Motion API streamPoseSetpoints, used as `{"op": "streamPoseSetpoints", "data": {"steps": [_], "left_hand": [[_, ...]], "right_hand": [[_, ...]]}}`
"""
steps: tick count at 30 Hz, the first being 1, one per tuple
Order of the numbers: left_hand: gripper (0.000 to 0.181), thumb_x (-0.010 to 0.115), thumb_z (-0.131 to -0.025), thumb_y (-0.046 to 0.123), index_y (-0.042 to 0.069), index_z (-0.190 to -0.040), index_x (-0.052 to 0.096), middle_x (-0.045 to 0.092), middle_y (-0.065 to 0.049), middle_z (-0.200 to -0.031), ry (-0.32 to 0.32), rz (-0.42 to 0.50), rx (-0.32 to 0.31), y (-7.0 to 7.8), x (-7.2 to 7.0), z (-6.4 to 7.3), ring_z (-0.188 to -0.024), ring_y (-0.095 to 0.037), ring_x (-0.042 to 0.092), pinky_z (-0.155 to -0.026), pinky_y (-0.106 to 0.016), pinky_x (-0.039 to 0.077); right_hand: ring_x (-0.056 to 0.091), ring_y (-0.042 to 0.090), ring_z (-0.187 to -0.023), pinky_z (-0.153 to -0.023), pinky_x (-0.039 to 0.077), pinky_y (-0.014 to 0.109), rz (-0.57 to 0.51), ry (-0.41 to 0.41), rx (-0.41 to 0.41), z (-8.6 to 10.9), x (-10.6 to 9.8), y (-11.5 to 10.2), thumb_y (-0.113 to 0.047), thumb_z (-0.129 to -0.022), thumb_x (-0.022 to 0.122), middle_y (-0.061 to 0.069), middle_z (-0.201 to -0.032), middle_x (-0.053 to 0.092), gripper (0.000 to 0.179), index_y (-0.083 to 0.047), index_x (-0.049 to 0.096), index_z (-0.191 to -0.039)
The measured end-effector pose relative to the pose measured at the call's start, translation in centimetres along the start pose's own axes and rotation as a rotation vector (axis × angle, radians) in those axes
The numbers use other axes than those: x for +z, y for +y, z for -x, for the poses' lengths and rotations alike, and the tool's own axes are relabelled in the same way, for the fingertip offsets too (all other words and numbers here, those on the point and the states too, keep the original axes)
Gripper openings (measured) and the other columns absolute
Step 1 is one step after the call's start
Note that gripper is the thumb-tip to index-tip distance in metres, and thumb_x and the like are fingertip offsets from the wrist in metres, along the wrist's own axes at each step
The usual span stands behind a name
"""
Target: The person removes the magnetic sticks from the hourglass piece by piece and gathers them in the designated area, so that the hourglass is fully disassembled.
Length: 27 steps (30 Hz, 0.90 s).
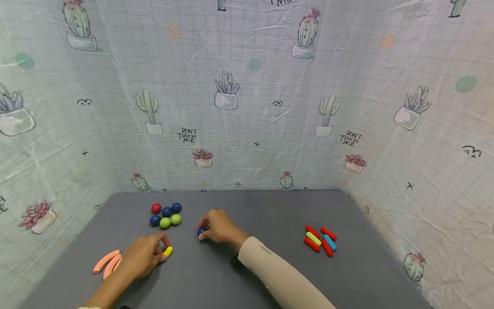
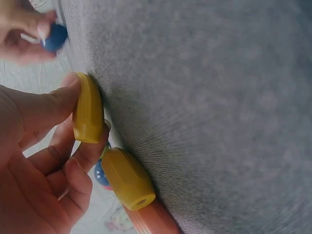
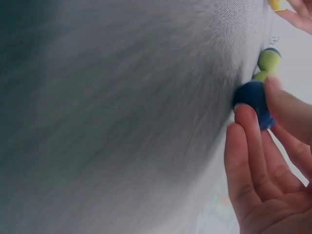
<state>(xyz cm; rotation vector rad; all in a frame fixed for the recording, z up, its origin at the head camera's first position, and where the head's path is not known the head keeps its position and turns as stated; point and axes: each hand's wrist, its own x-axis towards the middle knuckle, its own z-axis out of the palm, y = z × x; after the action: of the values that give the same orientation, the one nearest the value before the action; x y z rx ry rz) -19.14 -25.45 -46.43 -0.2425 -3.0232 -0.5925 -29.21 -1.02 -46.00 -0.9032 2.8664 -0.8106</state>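
My left hand point(image 1: 142, 256) pinches a short ridged yellow piece point(image 2: 88, 109) between thumb and fingers, low over the grey table. Another yellow piece point(image 2: 127, 179), with a small hole in its end, lies near that hand in the left wrist view. Further right, my right hand point(image 1: 221, 226) grips a dark blue ball point(image 3: 253, 100) with thumb and fingertips, at or close to the tabletop. Left of the right hand sits a group of balls: a red ball point(image 1: 156, 208), green balls point(image 1: 165, 222) and blue balls point(image 1: 155, 220). Curved pink pieces point(image 1: 106, 261) lie beside the left hand, partly hidden by it.
Red sticks point(image 1: 312, 244), a yellow-green stick point(image 1: 313, 238) and a blue stick point(image 1: 329, 242) lie together on the right side of the grey table point(image 1: 270, 214). Cloth walls point(image 1: 254, 128) printed with cacti surround the back and sides.
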Motion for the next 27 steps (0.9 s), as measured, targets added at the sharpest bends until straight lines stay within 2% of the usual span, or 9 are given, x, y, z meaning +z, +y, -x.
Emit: {"op": "streamPoseSetpoints", "data": {"steps": [6, 9, 13, 17, 23, 27], "left_hand": [[0.028, 0.089, -0.084, 0.012, 0.024, -0.1, 0.069, 0.065, 0.01, -0.074, -0.003, 0.001, -0.033, 0.3, 0.2, 0.2, -0.067, -0.011, 0.056, -0.062, -0.035, 0.046], [0.028, 0.089, -0.084, 0.012, 0.024, -0.1, 0.07, 0.064, 0.009, -0.074, 0.004, 0.0, -0.047, 0.3, 0.2, 0.3, -0.066, -0.012, 0.056, -0.062, -0.035, 0.046], [0.026, 0.088, -0.085, 0.012, 0.024, -0.1, 0.071, 0.064, 0.009, -0.073, 0.007, 0.007, -0.052, 0.3, 0.3, 0.4, -0.066, -0.011, 0.056, -0.061, -0.034, 0.046], [0.026, 0.089, -0.085, 0.012, 0.025, -0.099, 0.07, 0.063, 0.009, -0.073, 0.002, 0.003, -0.075, 0.3, 0.4, 0.7, -0.065, -0.012, 0.055, -0.061, -0.034, 0.045], [0.025, 0.087, -0.086, 0.012, 0.023, -0.102, 0.07, 0.061, 0.009, -0.073, 0.003, -0.003, -0.066, 0.4, 0.5, 1.0, -0.063, -0.012, 0.054, -0.06, -0.033, 0.044], [0.025, 0.086, -0.087, 0.013, 0.021, -0.104, 0.07, 0.06, 0.008, -0.075, 0.01, -0.067, -0.037, 0.4, 0.5, 1.2, -0.067, -0.013, 0.052, -0.061, -0.034, 0.044]], "right_hand": [[0.07, 0.004, -0.101, -0.089, 0.054, 0.022, 0.074, 0.064, 0.057, -2.9, 2.3, -2.0, -0.031, -0.085, 0.092, -0.014, -0.104, 0.08, 0.024, -0.027, 0.083, -0.107], [0.071, 0.004, -0.098, -0.087, 0.055, 0.021, 0.087, 0.11, 0.066, -4.2, 2.9, -2.7, -0.028, -0.086, 0.091, -0.012, -0.103, 0.079, 0.023, -0.026, 0.082, -0.107], [0.071, 0.007, -0.096, -0.085, 0.056, 0.022, 0.075, 0.167, 0.106, -5.6, 3.5, -2.9, -0.025, -0.088, 0.09, -0.01, -0.103, 0.079, 0.023, -0.023, 0.082, -0.109], [0.072, 0.008, -0.097, -0.085, 0.057, 0.022, 0.078, 0.175, 0.124, -6.7, 3.8, -2.9, -0.025, -0.089, 0.088, -0.011, -0.105, 0.078, 0.024, -0.024, 0.082, -0.112], [0.073, 0.008, -0.102, -0.088, 0.058, 0.024, 0.109, 0.167, 0.148, -7.4, 3.8, -2.9, -0.027, -0.09, 0.087, -0.012, -0.112, 0.079, 0.028, -0.028, 0.081, -0.118], [0.072, 0.012, -0.112, -0.094, 0.058, 0.028, 0.163, 0.158, 0.111, -6.3, 3.1, -3.2, -0.033, -0.093, 0.085, -0.01, -0.123, 0.077, 0.038, -0.029, 0.076, -0.129]]}}
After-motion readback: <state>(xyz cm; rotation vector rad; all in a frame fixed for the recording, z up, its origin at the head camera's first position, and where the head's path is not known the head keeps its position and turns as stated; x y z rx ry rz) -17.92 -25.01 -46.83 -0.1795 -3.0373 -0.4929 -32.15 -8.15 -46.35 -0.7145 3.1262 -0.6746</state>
